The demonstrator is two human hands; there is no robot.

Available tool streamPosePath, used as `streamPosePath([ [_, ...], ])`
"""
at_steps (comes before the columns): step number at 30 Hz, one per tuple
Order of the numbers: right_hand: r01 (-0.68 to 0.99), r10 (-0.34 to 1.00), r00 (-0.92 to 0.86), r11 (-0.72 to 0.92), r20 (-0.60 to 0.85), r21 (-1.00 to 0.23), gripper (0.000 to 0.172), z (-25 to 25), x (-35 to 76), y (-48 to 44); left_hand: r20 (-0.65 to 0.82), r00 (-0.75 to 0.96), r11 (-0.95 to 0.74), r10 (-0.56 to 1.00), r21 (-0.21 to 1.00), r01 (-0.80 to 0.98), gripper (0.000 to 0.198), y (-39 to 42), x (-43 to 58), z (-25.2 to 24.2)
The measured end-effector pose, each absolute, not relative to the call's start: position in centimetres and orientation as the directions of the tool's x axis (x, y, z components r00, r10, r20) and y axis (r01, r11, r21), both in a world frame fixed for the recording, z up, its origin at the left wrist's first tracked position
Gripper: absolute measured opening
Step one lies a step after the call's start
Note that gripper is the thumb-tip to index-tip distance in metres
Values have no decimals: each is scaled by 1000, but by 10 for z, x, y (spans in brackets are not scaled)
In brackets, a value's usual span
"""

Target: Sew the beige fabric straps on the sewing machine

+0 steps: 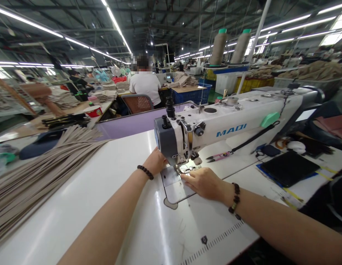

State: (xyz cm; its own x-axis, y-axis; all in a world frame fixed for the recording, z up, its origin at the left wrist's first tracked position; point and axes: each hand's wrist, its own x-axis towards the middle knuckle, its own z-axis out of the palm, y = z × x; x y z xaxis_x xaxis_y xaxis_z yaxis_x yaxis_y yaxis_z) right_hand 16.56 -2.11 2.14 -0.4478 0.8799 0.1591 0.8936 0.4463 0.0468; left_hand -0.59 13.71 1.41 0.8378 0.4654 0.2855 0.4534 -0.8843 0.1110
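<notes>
While both hands work at the needle area in the head view, the left hand (pixel 156 161) rests behind the head of the sewing machine (pixel 204 134), its fingers hidden, so whether it grips anything cannot be told. The right hand (pixel 204 183) lies loosely curled on the needle plate (pixel 173 186), fingertips touching the presser foot (pixel 189 169); no fabric is visible under it, and whether the fingers pinch something small cannot be told. For clean work at this point, the judgement is that fingertips should stay beside the foot, never under the needle, and the wrists should remain low on the white table (pixel 110 206). A stack of beige strips (pixel 41 173) lies well apart at the left edge; pink snips (pixel 219 156) lie near the machine arm. A seated person (pixel 145 85) works farther off.
</notes>
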Motion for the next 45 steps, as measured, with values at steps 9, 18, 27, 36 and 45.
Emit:
streamPosePath([
  [9, 893, 880, -446, 449, 162, 22, 18, 22, 166, -22, 289, 838, -885, 464, 113, 451, 17, 130, -9, 20],
  [18, 896, 882, -438, 443, 173, 7, 21, 20, 167, -21, 199, 867, -885, 458, 8, 465, 19, 112, -36, 22],
  [27, 900, 887, -428, 436, 175, -4, 22, 22, 166, -22, 146, 875, -872, 462, -106, 478, 20, 102, -41, 28],
  [36, 904, 890, -417, 427, 184, -16, 22, 21, 167, -22, -120, 898, -892, 423, -226, 391, 17, 34, -40, 48],
  [45, 905, 894, -412, 425, 179, -37, 22, 21, 168, -20, -215, 853, -878, 477, -171, 448, 23, 26, -30, 57],
])
